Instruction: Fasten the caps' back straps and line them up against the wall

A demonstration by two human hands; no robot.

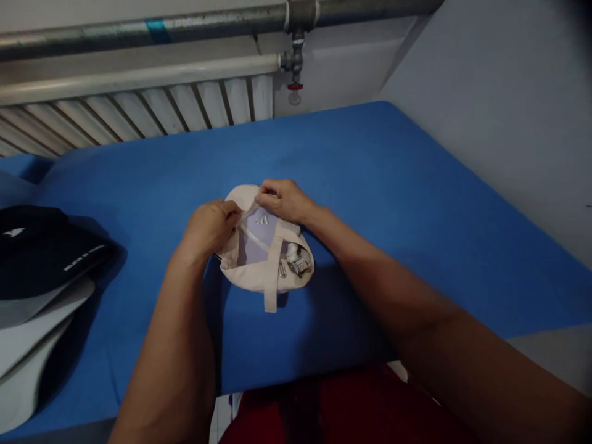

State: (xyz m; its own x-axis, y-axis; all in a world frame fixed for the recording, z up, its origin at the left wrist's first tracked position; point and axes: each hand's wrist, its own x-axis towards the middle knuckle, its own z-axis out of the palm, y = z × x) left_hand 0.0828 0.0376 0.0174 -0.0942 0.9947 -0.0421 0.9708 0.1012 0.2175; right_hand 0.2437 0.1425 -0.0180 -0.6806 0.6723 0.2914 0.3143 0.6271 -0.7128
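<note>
A cream baseball cap [250, 279] lies upside down on the blue-covered surface, its inside facing up. The lining is pale lilac with a small silver logo, and the back strap with its metal buckle points toward me. A white label is bunched near the buckle. My left hand [210, 228] is closed on the sweatband at the cap's left side. Pinched at the far edge near the brim, my right hand [283, 200] grips the same band. The band looks pulled up between both hands; the fingertips partly hide it.
Several stacked caps [46, 271], dark on top and light below, sit at the left. A white radiator [185, 105] and a metal pipe [222, 21] with a red-handled valve [295, 87] run along the back. A pale wall [509, 92] bounds the right side.
</note>
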